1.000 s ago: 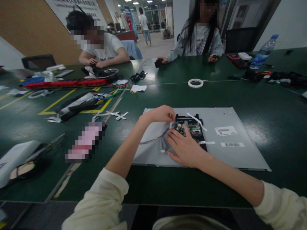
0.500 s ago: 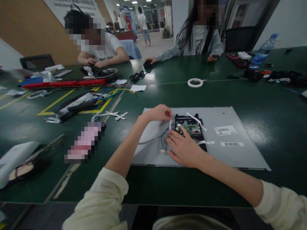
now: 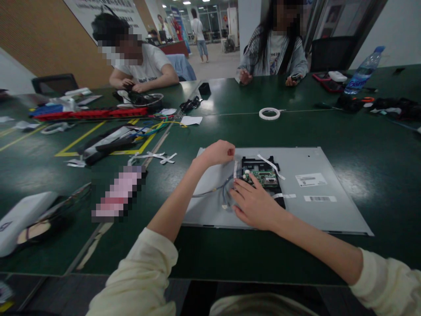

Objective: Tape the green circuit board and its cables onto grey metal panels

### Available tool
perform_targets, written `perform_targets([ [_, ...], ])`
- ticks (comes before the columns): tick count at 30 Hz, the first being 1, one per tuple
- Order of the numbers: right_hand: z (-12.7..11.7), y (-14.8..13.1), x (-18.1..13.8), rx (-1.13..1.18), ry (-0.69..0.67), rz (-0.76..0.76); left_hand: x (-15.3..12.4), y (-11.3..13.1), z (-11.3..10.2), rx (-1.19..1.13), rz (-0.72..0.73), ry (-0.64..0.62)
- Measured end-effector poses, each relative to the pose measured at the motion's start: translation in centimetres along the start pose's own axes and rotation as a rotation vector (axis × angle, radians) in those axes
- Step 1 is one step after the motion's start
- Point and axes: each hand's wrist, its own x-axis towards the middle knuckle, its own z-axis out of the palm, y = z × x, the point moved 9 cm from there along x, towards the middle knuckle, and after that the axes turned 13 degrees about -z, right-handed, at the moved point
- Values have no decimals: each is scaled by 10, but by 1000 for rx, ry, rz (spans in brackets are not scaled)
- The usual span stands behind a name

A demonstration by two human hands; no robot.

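A grey metal panel (image 3: 315,215) lies flat on the green table (image 3: 210,259) in front of me. A small green circuit board (image 3: 265,177) in a black frame sits on it, with grey cables (image 3: 213,189) running left. My left hand (image 3: 218,153) is closed in a pinch on a white tape strip (image 3: 234,169) that hangs down by the board's left edge. My right hand (image 3: 255,205) lies flat with fingers stretched, pressing on the cables and the board's near left corner. More white tape strips (image 3: 271,166) cross the board.
A tape roll (image 3: 269,113) lies beyond the panel. Tape scraps (image 3: 154,156), cables and a red strip (image 3: 88,114) crowd the left side. A white device (image 3: 23,215) sits at near left. Two people sit across the table; a water bottle (image 3: 363,71) stands far right.
My left hand has lifted slightly, pulling the white tape strip up off the panel. The person opposite drew a hand back, leaving a small black object on the table.
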Motion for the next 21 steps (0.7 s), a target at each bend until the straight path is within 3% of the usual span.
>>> perform_targets([
  [3,-1,0,-1,-7,19,-11,-6,12,1,-47,60,-118],
  [6,-2,-1,0,-11,32,-25,-20,29,19,-128,106,-424],
  [8,-2,-1,0,-7,38,-28,-27,34,29,-146,73,-559],
  [12,-1,-1,0,-6,42,-18,-25,31,34,-80,-17,-534],
  [21,-2,-2,0,-7,32,-25,-25,28,37,-187,28,-574],
])
